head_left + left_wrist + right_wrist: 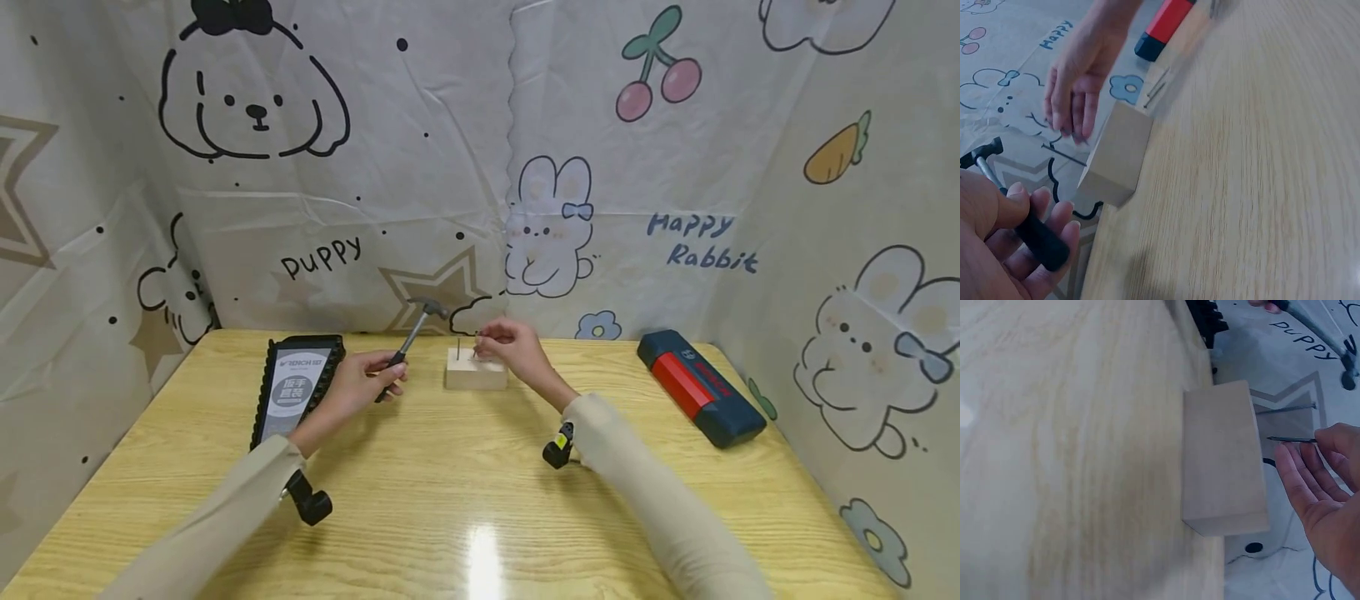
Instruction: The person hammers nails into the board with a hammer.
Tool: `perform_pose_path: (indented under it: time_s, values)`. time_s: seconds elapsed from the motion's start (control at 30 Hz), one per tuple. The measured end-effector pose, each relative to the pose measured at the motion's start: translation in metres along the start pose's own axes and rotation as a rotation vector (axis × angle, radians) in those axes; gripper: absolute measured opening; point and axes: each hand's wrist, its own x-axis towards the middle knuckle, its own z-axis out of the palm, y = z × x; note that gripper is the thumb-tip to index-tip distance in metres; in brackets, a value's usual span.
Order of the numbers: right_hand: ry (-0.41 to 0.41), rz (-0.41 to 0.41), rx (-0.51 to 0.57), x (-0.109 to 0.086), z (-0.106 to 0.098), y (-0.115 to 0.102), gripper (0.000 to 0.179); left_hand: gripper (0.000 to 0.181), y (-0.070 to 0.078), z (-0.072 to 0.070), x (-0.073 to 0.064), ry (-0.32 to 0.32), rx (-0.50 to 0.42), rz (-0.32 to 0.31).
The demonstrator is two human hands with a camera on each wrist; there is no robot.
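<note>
A pale wooden block (476,379) lies near the table's back edge, with one nail (1288,409) standing upright in its top. My right hand (510,348) pinches a second nail (1291,439) between thumb and fingers. In the right wrist view that nail's tip points at the block's top, with a small gap between them. To the left of the block, my left hand (365,379) grips a claw hammer (411,337) by its black handle, its head raised up and away from me. The left wrist view shows the fingers curled loosely round the handle (1041,240).
At the left lies a black wrench set case (298,383) with a grey label. A dark blue and red Bosch case (701,387) rests at the right. Loose nails (1155,90) lie on the table beyond the block. Printed cloth (435,108) hangs behind the table and at both sides.
</note>
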Motion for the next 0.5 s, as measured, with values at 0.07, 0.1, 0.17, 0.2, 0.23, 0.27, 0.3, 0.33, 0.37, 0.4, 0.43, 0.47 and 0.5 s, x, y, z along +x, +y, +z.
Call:
perform_pose_path:
  time_s: [0.07,0.1,0.17,0.2,0.23,0.27,0.3,0.33,0.37,0.4,0.43,0.47,0.5]
  values:
    - [-0.015,0.005,0.004,-0.0004,0.0026,0.0011,0.020,0.027,0.0000,0.0010,-0.0002,0.000,-0.008,0.006]
    - [-0.021,0.006,0.006,-0.0008,0.0036,0.0014,0.021,0.027,0.0003,0.0014,-0.0001,0.002,-0.014,0.006]
    - [-0.021,0.006,0.010,-0.0012,0.0048,0.0019,0.023,0.028,0.0004,0.0017,-0.0003,0.004,-0.011,0.009]
    - [-0.018,0.003,0.015,-0.0012,0.0052,0.0020,0.024,0.028,0.0003,0.0018,0.0000,0.006,-0.006,0.012]
    - [-0.013,0.002,0.014,-0.0012,0.0055,0.0021,0.024,0.027,0.0002,0.0019,0.0004,0.007,0.000,0.018]
    - [-0.010,-0.002,0.012,-0.0008,0.0058,0.0021,0.023,0.027,-0.0001,0.0021,0.0008,0.009,0.003,0.019]
    - [-0.009,-0.006,0.006,-0.0005,0.0062,0.0019,0.022,0.027,-0.0003,0.0022,0.0010,0.009,0.008,0.022]
    - [-0.008,-0.009,-0.006,-0.0001,0.0067,0.0020,0.022,0.027,-0.0009,0.0024,0.0013,0.009,0.010,0.022]
    - [-0.008,-0.010,-0.019,0.0004,0.0074,0.0019,0.020,0.027,-0.0015,0.0025,0.0014,0.010,0.012,0.020]
    - [-0.009,-0.012,-0.031,0.0008,0.0080,0.0016,0.019,0.026,-0.0019,0.0027,0.0015,0.012,0.014,0.018]
    - [-0.010,-0.013,-0.046,0.0014,0.0088,0.0013,0.018,0.027,-0.0023,0.0028,0.0014,0.014,0.019,0.016]
    - [-0.012,-0.016,-0.060,0.0019,0.0097,0.0010,0.017,0.027,-0.0027,0.0029,0.0011,0.018,0.025,0.012]
    - [-0.013,-0.018,-0.071,0.0024,0.0106,0.0008,0.017,0.027,-0.0028,0.0030,0.0009,0.023,0.032,0.015]
